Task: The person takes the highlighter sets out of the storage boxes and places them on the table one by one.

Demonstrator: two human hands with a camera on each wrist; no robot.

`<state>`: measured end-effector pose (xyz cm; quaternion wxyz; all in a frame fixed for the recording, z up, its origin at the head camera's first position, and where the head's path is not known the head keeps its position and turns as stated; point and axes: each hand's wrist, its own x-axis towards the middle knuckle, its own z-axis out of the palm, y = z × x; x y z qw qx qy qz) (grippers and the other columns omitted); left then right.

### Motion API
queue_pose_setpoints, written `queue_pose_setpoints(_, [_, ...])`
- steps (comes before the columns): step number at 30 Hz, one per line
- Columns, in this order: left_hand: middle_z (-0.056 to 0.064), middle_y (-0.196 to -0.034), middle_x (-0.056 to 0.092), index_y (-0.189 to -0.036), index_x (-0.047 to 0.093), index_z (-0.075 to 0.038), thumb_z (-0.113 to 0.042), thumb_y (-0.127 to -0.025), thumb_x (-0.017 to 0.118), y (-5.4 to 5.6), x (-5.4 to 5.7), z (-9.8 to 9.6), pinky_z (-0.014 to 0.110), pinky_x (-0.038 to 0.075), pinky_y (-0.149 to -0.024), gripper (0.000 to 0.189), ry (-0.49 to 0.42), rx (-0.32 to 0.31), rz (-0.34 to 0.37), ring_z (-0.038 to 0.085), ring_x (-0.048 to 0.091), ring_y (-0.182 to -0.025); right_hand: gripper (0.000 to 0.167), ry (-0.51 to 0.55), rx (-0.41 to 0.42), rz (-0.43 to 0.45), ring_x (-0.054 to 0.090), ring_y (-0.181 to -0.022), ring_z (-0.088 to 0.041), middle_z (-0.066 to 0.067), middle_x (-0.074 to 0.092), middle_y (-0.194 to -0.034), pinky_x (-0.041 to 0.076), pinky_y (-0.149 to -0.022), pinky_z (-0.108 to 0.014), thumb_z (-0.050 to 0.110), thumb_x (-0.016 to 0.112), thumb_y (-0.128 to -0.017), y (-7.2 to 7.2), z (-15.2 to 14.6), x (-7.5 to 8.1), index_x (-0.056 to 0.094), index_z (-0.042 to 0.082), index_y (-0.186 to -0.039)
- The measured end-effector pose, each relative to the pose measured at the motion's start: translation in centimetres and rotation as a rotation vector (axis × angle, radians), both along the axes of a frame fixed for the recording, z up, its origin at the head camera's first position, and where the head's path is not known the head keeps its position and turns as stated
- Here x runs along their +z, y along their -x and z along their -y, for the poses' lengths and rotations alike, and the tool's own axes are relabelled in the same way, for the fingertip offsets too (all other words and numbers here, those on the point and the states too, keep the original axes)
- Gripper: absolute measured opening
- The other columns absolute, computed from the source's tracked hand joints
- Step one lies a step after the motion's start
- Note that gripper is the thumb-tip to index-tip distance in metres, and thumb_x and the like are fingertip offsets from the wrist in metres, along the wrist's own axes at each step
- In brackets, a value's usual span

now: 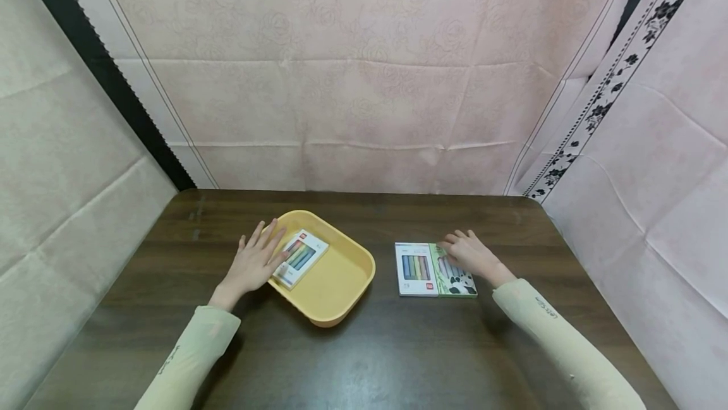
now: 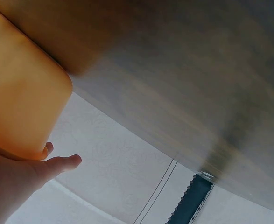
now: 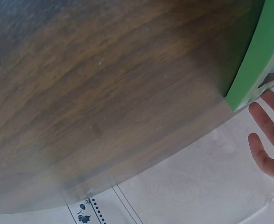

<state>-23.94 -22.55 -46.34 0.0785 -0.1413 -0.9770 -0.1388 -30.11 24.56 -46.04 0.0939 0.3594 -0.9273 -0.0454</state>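
My left hand (image 1: pixel 254 265) lies at the left rim of a yellow tray (image 1: pixel 341 274), fingers spread and extended. Inside the tray, partly covered by that hand, is a white box (image 1: pixel 309 251) with coloured sticks pictured on it. In the left wrist view, the hand (image 2: pixel 22 179) shows against the tray's outer side (image 2: pixel 24 88). Over a green box with a panda picture (image 1: pixel 463 283) reaches my right hand (image 1: pixel 472 255), its fingertips near the box's far edge. The right wrist view shows loosely straight fingers (image 3: pixel 267 126) beside the box's green side (image 3: pixel 253 60).
Another white box with coloured sticks pictured (image 1: pixel 417 271) lies flush against the green box's left side. Everything stands on a dark brown wooden table (image 1: pixel 387 359). Pale patterned cloth (image 1: pixel 364 100) hangs behind the table and on both sides.
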Motion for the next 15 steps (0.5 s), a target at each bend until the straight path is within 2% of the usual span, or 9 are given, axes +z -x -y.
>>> queue_pose_setpoints(6, [0.008, -0.151, 0.01, -0.142, 0.024, -0.014, -0.04, -0.092, 0.042, -0.04, 0.06, -0.09, 0.067, 0.012, -0.1, 0.06, 0.004, -0.003, 0.005, 0.034, 0.006, -0.138, 0.027, -0.002, -0.004, -0.002, 0.055, -0.09, -0.025, -0.007, 0.064, -0.098, 0.042, -0.075, -0.045, 0.016, 0.063, -0.081, -0.1, -0.01, 0.03, 0.064, 0.009, -0.107])
queue_pose_setpoints(15, [0.008, -0.151, 0.01, -0.142, 0.024, -0.014, -0.041, -0.092, 0.041, -0.1, 0.08, -0.06, 0.067, 0.009, -0.1, 0.059, -0.002, 0.0, 0.022, 0.034, 0.004, -0.138, 0.027, -0.012, -0.026, 0.008, 0.055, -0.092, -0.026, -0.007, 0.064, -0.101, 0.043, -0.08, -0.051, 0.016, 0.063, -0.081, -0.1, -0.05, -0.04, 0.064, 0.01, -0.107])
